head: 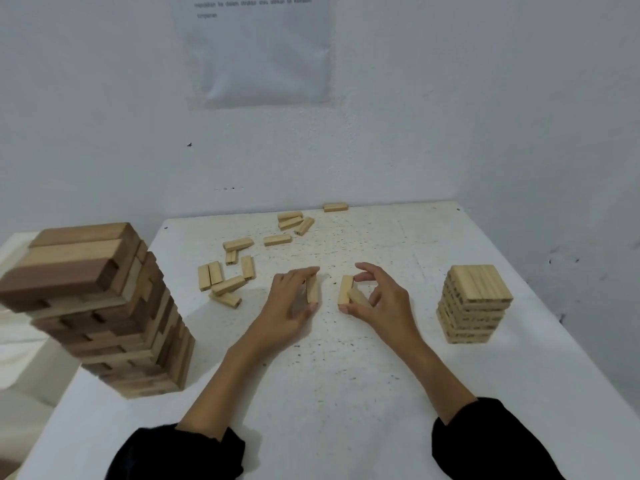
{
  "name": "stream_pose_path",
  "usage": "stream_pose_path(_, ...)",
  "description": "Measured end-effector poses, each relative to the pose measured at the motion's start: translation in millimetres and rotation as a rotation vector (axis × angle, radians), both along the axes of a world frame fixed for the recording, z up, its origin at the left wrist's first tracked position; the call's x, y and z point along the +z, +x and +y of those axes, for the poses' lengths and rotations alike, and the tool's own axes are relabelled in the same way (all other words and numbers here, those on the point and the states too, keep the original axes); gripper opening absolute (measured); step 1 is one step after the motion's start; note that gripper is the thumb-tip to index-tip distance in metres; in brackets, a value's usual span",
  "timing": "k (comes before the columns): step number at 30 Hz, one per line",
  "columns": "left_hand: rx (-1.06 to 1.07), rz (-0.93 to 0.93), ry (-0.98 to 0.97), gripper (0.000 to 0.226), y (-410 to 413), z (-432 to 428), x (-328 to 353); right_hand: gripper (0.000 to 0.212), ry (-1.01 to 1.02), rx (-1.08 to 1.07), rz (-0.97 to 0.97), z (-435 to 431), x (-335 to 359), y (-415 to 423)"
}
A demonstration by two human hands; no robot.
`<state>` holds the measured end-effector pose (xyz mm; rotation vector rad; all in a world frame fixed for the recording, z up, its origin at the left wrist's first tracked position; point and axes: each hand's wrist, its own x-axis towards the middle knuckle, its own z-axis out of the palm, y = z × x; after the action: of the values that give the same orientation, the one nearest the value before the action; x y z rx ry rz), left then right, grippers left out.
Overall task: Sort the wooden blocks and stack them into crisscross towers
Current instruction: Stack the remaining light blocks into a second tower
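While print on sheet (pixel 256 53) blurs, hands (pixel 289 301) grip blocks (pixel 312 289).

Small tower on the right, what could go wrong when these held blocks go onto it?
The right hand pinches two blocks, one skewed against the other, so one might slip. The small tower is already many layers high; a heavy placement could shift its top. The left hand, holding a single block, works near the big tower, which an elbow might bump.
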<state>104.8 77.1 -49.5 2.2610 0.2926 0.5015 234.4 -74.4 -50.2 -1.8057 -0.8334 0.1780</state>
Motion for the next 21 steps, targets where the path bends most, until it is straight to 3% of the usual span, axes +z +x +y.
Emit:
stream_pose_path(7,-0.102,0.074,0.062,0.054,-26.5,-6.9,-1.1,0.075,-0.107,0.12,-0.091,-20.1,4.4,-17.1)
stream_pose_path(12,-0.066,0.071,0.044,0.064,-25.8,-9.6,0.4,0.078,-0.053,0.095,-0.046,-20.4,6.1,-16.2)
stream_pose_path(18,-0.021,0.008,-0.044,0.067,-20.3,-16.2,3.6,0.052,-0.175,-0.157,-0.218,-26.9,4.1,-16.4)
stream_pose_path(21,-0.032,-0.016,-0.06,0.063,-17.8,-18.6,4.4,0.043,-0.305,-0.154,-0.279,-31.5,6.7,-21.2)
